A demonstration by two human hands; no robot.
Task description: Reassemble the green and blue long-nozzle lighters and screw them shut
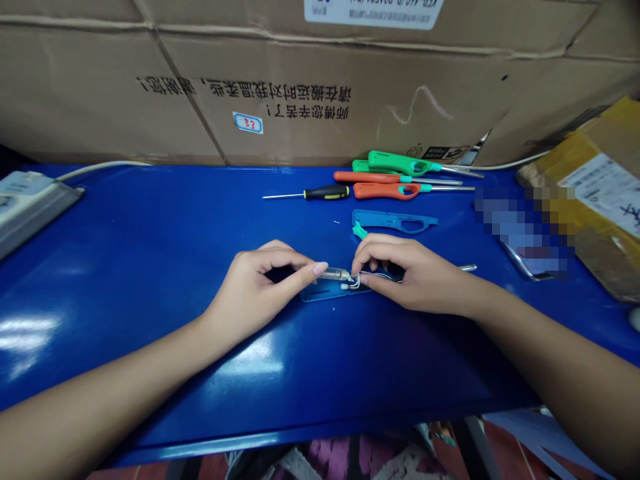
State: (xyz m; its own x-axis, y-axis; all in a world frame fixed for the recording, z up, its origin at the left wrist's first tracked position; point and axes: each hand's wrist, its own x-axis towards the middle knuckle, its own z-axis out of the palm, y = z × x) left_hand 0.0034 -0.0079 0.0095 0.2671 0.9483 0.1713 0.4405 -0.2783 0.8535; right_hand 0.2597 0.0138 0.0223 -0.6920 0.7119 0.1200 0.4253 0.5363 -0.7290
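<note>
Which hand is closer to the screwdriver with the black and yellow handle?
Left. The left hand sits just below the screwdriver; the right hand is lower and further to its right.

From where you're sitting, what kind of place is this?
Probably a small assembly or repair bench. Finished long-nosed lighters and a screwdriver lie on the blue table, cardboard cartons are stacked behind, and both hands work on an opened blue lighter shell.
</note>
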